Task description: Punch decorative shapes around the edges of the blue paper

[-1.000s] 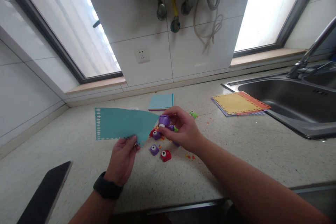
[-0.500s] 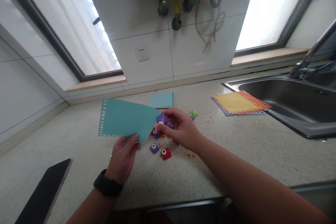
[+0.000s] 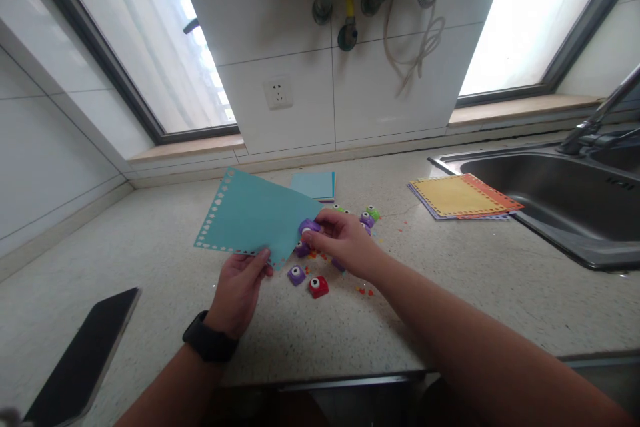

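On the worktop (image 3: 160,227), to the left of a teal sheet (image 3: 255,213) with rows of small holes, lies a black slab (image 3: 83,357). The left hand (image 3: 241,288) has its grip pinched on the sheet's near edge. Nearer the viewer than the sheet's right end lie a purple punch (image 3: 297,274) and a red punch (image 3: 319,287). At its right edge, the right hand (image 3: 350,243) grips another purple punch (image 3: 307,226). Well to its right lie a yellow sheet (image 3: 445,194) and a sink (image 3: 530,177).
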A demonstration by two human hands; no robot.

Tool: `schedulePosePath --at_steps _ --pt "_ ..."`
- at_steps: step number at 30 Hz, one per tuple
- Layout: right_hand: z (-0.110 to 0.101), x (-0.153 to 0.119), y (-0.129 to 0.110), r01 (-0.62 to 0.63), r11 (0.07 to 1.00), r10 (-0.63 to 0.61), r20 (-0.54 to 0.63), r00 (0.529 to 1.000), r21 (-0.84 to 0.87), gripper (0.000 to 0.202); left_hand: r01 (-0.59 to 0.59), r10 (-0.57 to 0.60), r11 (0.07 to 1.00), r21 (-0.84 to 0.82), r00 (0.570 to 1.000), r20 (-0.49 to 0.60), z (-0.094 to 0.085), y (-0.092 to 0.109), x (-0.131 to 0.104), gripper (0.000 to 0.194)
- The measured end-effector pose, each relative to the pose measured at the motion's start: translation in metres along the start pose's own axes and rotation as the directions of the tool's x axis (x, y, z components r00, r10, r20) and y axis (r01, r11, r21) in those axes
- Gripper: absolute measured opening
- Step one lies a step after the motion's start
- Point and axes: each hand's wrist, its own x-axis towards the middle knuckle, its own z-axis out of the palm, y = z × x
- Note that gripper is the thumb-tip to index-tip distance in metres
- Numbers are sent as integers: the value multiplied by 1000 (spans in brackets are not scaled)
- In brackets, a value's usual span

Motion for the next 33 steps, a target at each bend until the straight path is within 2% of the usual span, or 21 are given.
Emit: schedulePosePath --at_steps 5,11,16,27,33 --pt "2 1 2 -78 994 76 26 997 75 29 5 -6 999 52 1000 10 1 0 -1 25" --pt "4 0 2 -138 990 139 45 989 -23 27 4 -5 998 56 1000 29 1 0 -1 25" --pt "7 -2 7 -194 981 195 64 979 -29 29 4 -8 998 68 997 73 -1 -2 -1 27" --pt "18 -6 15 -399 913 394 79 916 81 35 8 -12 1000 28 990 143 0 1 -3 23" --pt "21 -5 20 -435 887 428 76 901 157 34 12 -15 1000 21 987 161 0 1 -2 26"
